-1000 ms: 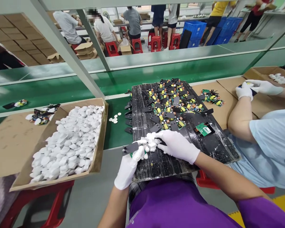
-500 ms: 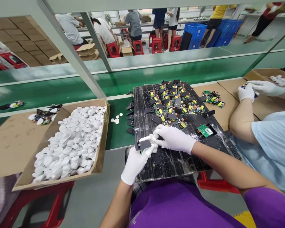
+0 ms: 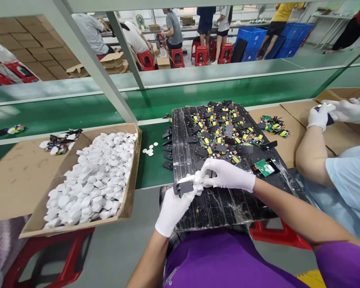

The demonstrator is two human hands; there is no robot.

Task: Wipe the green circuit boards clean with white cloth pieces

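My left hand (image 3: 175, 206), in a white glove, is closed around a small circuit board with a black plate (image 3: 183, 187); most of the board is hidden by the fingers. My right hand (image 3: 226, 174), also gloved, has its fingers curled down at a little heap of white pieces (image 3: 199, 188), close beside the left fingertips. What those right fingers pinch is hidden. Both hands are over a black, film-wrapped board (image 3: 222, 208) across my lap. Farther up it lies a pile of circuit boards (image 3: 225, 130) with black plates and yellow parts. A single green board (image 3: 264, 167) lies face down at the right.
At my left stands a cardboard box (image 3: 132, 192) full of white discs. Several loose discs (image 3: 150, 151) lie on the green bench (image 3: 151, 172). On the right, a co-worker's gloved hands (image 3: 321, 114) hold a part near more circuit boards (image 3: 276, 126). A grey post (image 3: 99, 68) rises ahead.
The view has shifted a little, moving the scene slightly to the right. My left hand keeps the circuit board, and my right hand stays at the white heap with its fingers slightly shifted.
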